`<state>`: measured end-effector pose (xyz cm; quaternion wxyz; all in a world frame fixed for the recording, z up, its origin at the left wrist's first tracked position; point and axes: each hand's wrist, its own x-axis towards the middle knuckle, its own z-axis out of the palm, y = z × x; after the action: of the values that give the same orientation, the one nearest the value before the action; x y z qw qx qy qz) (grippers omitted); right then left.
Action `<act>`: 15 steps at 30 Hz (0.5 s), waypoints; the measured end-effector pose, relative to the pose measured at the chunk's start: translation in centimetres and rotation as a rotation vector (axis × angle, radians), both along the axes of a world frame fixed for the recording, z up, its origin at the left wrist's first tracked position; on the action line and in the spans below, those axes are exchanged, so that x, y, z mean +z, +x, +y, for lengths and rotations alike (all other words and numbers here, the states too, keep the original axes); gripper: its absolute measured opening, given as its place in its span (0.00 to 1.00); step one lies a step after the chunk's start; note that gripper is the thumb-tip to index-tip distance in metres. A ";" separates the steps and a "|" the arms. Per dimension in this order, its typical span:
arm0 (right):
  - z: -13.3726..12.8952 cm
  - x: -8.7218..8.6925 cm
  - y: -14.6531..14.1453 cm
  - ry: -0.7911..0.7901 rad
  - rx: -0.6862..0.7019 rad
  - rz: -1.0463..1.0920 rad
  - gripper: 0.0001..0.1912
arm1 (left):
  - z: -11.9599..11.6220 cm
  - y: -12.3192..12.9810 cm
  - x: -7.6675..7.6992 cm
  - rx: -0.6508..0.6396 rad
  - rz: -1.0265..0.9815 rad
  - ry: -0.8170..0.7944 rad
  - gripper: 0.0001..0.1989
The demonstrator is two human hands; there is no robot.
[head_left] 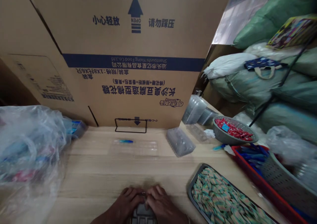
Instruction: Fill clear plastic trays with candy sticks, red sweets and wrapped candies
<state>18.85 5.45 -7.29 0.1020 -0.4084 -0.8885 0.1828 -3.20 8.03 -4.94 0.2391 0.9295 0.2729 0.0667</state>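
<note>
At the bottom middle of the head view, a grey, see-through plastic tray (143, 215) with small compartments lies between my hands. My left hand (127, 202) has its fingers curled over the tray's far left end. On the other side, my right hand (160, 202) grips the far right end, its thumb close to the left one. The tray's near part runs out of the picture. Farther up the table lies a flat clear tray (146, 148) with a small blue packet (126, 141) on it. Right of that is a stack of clear compartment trays (180, 141).
A metal tray (192, 197) heaped with small green and tan pieces (223, 197) stands at right. Behind it are a grey basket (220, 133) of red packets and a red bin (269, 194). A large cardboard box (138, 42) blocks the back. Plastic bags (32, 144) lie left.
</note>
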 end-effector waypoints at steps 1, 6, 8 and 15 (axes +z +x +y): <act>-0.1 -0.2 -0.1 0.033 0.004 0.003 0.17 | 0.0 0.0 0.0 0.001 0.009 0.005 0.28; -1.5 -3.7 -2.6 0.502 -0.039 -0.020 0.06 | -1.0 -0.3 -2.2 0.009 0.114 0.278 0.22; -2.2 -5.9 -4.0 0.687 -0.027 0.011 0.10 | -1.9 -0.3 -3.4 0.062 0.157 0.450 0.17; -4.0 -7.2 -4.6 0.712 -0.028 0.039 0.14 | -3.5 -0.1 -3.4 0.146 0.292 0.485 0.21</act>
<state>14.22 1.41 -14.48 0.2574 -0.3559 -0.8887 -0.1317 -3.34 4.58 -8.36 -0.0371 0.9371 0.3467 0.0127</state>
